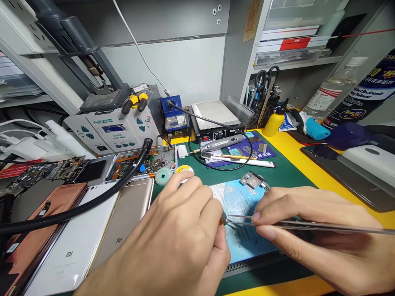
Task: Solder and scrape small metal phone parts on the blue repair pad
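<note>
My right hand [308, 230] grips a pair of metal tweezers [296, 225], its two tips slightly apart and pointing left. Those tips are at a small dark part with an orange-brown edge [224, 219], which is pinched in my left hand [185, 226]. Most of that part is hidden behind the fingers, so its kind is unclear. Below both hands lies a light-blue printed sheet [243, 246] on a dark perforated base. Near the sheet's far corner rests a small circuit board with metal shields [253, 180].
A hot air station [114, 127] stands at the back left, its black hose [123, 181] crossing over several phones [70, 242]. Behind the sheet lie a grey pen-like tool [222, 142] and brushes [240, 158]. A yellow bottle [274, 121] and a dark phone [339, 172] are at right.
</note>
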`<action>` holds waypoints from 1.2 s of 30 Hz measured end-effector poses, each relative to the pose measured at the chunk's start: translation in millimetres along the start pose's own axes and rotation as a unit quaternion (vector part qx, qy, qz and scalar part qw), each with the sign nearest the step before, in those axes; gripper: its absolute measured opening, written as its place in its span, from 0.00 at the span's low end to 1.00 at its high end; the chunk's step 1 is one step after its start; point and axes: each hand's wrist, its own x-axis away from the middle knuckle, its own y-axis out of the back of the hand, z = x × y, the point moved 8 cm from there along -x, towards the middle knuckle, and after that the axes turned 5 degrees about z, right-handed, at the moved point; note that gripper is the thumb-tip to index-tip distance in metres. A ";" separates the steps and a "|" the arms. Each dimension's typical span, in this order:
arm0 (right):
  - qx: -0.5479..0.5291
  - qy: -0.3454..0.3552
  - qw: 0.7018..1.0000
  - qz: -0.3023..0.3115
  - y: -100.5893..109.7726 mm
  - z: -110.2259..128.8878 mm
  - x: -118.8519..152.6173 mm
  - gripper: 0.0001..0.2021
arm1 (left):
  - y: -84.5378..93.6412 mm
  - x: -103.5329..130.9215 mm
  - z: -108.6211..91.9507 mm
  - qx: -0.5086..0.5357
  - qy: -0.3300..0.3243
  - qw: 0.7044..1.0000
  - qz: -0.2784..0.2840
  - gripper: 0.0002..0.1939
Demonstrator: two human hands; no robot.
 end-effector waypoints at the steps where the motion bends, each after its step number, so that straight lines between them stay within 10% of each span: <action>1: 0.000 0.001 1.000 0.000 -0.2 0.1 0.1 0.13 | 0.3 -0.3 -0.8 0.001 -0.005 1.000 -0.001 0.06; 36: -0.034 -0.036 0.998 0.032 -7.1 -10.2 7.2 0.10 | -4.5 0.1 1.6 0.041 0.015 0.999 0.015 0.10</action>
